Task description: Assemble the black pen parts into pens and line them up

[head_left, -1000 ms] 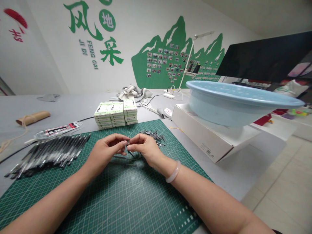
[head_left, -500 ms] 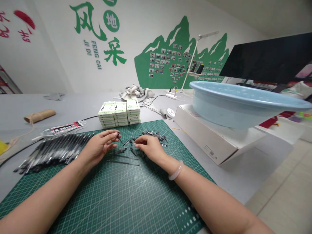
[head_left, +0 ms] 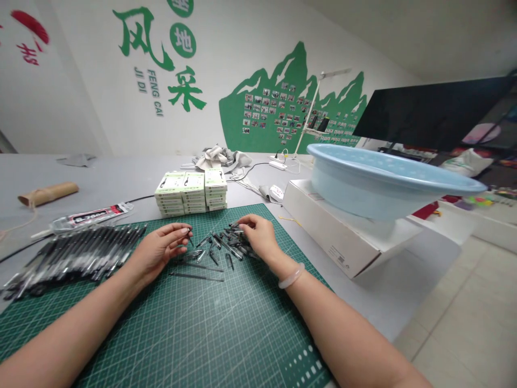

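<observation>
My left hand (head_left: 157, 250) is pinched on a small dark pen part (head_left: 190, 235), held just above the cutting mat between thumb and forefinger. Over the far side of a loose pile of small black pen parts (head_left: 232, 248) is my right hand (head_left: 262, 237), wearing a pale bangle. Its thumb and forefinger are closed at the pile, and what is between them is too small to make out. Two thin dark pen refills (head_left: 196, 277) lie on the mat below the pile. A thick row of black-and-clear pens (head_left: 84, 250) lies left of my left hand.
The green cutting mat (head_left: 194, 334) covers the near table. Stacked small boxes (head_left: 191, 194) stand behind it. On the right, a blue basin (head_left: 363, 188) rests on a white carton (head_left: 323, 231). A plastic packet (head_left: 89, 216) and a brown roll (head_left: 48, 194) lie at left.
My hands were together over the pile, then parted. The left moved left with a small dark part in its fingers. The right shifted toward the pile's far right side, uncovering more parts.
</observation>
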A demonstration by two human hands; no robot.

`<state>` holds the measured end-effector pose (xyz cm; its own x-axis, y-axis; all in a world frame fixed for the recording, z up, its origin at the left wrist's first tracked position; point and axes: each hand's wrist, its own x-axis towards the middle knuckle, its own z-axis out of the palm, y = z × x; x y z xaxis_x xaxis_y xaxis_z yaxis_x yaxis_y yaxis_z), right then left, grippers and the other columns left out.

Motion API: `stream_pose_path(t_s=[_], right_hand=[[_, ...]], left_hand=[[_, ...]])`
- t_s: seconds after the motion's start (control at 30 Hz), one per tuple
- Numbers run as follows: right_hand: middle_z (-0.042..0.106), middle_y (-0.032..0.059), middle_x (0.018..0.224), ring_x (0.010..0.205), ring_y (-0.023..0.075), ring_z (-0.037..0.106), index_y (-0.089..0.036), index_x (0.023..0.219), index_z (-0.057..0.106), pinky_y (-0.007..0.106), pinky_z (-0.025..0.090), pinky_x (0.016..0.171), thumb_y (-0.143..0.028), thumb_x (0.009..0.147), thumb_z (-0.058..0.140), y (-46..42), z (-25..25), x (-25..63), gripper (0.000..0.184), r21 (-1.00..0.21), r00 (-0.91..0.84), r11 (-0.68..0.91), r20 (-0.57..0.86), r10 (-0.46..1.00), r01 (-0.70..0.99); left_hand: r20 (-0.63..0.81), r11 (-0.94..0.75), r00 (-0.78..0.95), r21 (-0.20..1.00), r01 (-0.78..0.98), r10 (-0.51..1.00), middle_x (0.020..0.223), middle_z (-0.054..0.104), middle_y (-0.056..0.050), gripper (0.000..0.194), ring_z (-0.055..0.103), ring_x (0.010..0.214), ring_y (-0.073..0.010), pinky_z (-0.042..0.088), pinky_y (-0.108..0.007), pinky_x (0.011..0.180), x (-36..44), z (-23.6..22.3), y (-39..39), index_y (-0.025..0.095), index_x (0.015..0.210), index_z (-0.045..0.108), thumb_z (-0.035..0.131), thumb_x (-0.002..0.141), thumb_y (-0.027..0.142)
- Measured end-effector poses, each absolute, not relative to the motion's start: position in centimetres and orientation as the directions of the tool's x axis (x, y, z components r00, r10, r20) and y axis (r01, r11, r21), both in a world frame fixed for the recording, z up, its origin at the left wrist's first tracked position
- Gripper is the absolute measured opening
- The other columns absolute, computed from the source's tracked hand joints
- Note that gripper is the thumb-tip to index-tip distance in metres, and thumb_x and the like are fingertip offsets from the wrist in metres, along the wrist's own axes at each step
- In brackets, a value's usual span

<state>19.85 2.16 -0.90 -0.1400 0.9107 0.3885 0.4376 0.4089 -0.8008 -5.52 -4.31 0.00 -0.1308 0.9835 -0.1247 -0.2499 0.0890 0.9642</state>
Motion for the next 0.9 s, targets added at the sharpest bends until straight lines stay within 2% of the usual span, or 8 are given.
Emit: stream_pose_path(t_s=[0.1,0.23,0.4,0.63,0.9], right_hand=[[0.075,0.0024,0.089,0.085,0.0173,0.066,-0.021,0.087,0.074,0.029,0.049,0.083,-0.016,0.079,0.057,4.3,-1.0,22.1,0.019,-0.775,-0.033,0.324,0.366,0.93,0.542],[0.075,0.0053,0.091,0.088,0.0202,0.067,-0.02,0.088,0.075,0.033,0.048,0.086,-0.016,0.079,0.056,5.9,-1.8,23.9,0.022,-0.754,-0.004,0.281,0.347,0.938,0.594],[0.075,0.0045,0.097,0.093,0.0202,0.067,-0.021,0.093,0.076,0.034,0.048,0.089,-0.013,0.081,0.054,6.2,-2.2,24.0,0.026,-0.725,-0.085,0.318,0.34,0.937,0.611],[0.073,0.0033,0.113,0.112,0.0219,0.062,-0.026,0.102,0.076,0.035,0.041,0.102,-0.007,0.082,0.055,5.7,-2.0,23.3,0.035,-0.659,-0.34,0.471,0.328,0.882,0.587],[0.075,0.0036,0.108,0.105,0.024,0.066,-0.026,0.101,0.077,0.036,0.046,0.094,-0.012,0.086,0.053,6.1,-3.0,23.2,0.031,-0.668,-0.313,0.436,0.304,0.9,0.603]], left_hand=[[-0.123,0.088,-0.122,0.962,-0.257,0.985,0.083,0.073,-0.007,0.031,0.066,0.065,-0.012,0.056,-0.02,0.057,-5.4,-0.2,-4.3,0.014,0.092,0.073,0.084,0.064,0.021],[-0.126,0.094,-0.114,0.963,-0.254,0.985,0.083,0.072,-0.006,0.031,0.065,0.065,-0.0113,0.056,-0.02,0.057,-5.5,-0.3,-4.2,0.014,0.092,0.073,0.084,0.065,0.022],[-0.121,0.089,-0.12,0.966,-0.242,0.985,0.084,0.072,-0.007,0.03,0.065,0.066,-0.0122,0.056,-0.021,0.058,-5.4,-0.2,-4.3,0.014,0.092,0.073,0.083,0.066,0.023],[-0.127,0.1,-0.103,0.967,-0.234,0.986,0.081,0.072,-0.006,0.03,0.064,0.065,-0.0118,0.056,-0.021,0.059,-5.1,-0.4,-4.4,0.014,0.091,0.073,0.084,0.064,0.024],[-0.129,0.11,-0.086,0.973,-0.201,0.988,0.082,0.071,-0.006,0.03,0.064,0.067,-0.0114,0.056,-0.021,0.06,-4.9,-0.6,-4.5,0.015,0.092,0.073,0.084,0.066,0.026]])
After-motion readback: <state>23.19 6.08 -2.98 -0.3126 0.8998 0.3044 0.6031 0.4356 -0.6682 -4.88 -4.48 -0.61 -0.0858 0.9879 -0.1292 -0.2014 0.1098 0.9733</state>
